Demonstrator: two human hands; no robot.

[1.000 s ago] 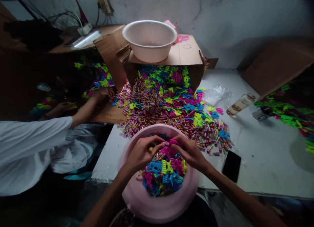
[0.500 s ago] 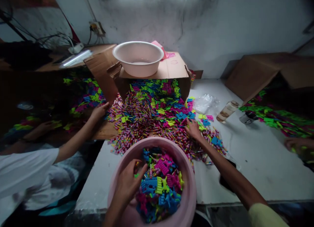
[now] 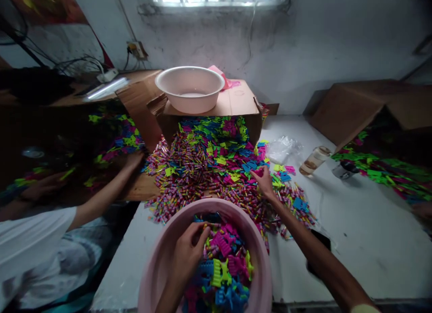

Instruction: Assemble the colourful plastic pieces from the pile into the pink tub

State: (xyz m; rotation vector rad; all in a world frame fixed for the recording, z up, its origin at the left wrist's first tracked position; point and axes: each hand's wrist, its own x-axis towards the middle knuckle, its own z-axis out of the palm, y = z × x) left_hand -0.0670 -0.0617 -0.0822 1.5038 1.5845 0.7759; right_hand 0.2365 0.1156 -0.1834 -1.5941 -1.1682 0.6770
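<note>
A pink tub (image 3: 148, 268) at the table's front edge holds blue, pink and yellow-green plastic pieces (image 3: 221, 272) and small striped sticks. Inside its left part, my left hand (image 3: 189, 250) is pinched over the contents, with a small striped stick at its fingertips. Beyond the tub, my right hand (image 3: 265, 182) is at the right of the big pile of striped sticks (image 3: 189, 169), its fingers closed on a pink piece (image 3: 258, 172). More coloured plastic pieces (image 3: 219, 133) spill from a cardboard box (image 3: 241, 99) behind the pile.
A white basin (image 3: 191, 90) stands on the box. Plastic bags (image 3: 283, 149), a bottle (image 3: 315, 161), a metal cup (image 3: 344, 170) and a dark phone (image 3: 319, 241) are at the right. Another box (image 3: 351, 108) spills pieces there. At the left, a person's arm (image 3: 104, 187) reaches into more pieces.
The view has tilted upward slightly. My left hand has closed its fingers and moved a little right over the tub. My right hand has lifted a pink piece from the pile.
</note>
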